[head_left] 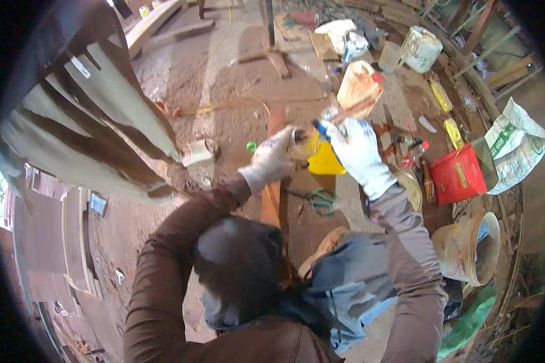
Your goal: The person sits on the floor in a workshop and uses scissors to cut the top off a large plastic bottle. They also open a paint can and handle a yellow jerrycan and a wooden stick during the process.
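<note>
Both my hands wear white work gloves and are raised close together in front of me. My left hand [274, 156] is closed around a small, pale, rounded thing [299, 149], partly hidden by the fingers and blurred. My right hand [358, 150] grips a blue-handled tool [322, 129] whose working end I cannot make out. Just beneath and between the hands shows a bright yellow container [327, 162]. Scissors with green handles [324, 202] lie below it on the ground.
A stained white jug [360, 88] stands beyond my right hand. To the right are a red bag [457, 176], a white sack [519, 145] and a tipped bucket [460, 249]. Draped cloth [97, 130] hangs at left. A yellow cord [224, 107] crosses the dirt floor.
</note>
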The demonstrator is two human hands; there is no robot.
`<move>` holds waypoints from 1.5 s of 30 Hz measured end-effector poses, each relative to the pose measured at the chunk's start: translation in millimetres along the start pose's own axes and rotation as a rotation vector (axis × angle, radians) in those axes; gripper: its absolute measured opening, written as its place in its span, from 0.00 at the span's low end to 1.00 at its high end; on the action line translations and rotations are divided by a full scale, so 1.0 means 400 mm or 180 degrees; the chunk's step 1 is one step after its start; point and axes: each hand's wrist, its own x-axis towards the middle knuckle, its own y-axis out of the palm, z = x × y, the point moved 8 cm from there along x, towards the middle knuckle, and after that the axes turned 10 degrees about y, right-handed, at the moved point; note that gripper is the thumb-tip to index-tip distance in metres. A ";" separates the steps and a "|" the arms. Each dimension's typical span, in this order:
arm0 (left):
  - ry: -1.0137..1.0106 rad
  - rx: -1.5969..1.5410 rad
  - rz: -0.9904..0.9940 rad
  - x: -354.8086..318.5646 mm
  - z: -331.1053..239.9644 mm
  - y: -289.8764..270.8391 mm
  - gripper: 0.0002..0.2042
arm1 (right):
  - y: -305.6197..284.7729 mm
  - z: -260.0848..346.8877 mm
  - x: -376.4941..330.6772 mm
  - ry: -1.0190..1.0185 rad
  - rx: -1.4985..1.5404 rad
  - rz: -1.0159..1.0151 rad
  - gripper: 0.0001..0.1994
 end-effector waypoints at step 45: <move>0.0103 -0.0340 0.0226 -0.007 0.032 0.039 0.31 | 0.022 0.022 -0.003 -0.0443 0.1028 -0.0080 0.15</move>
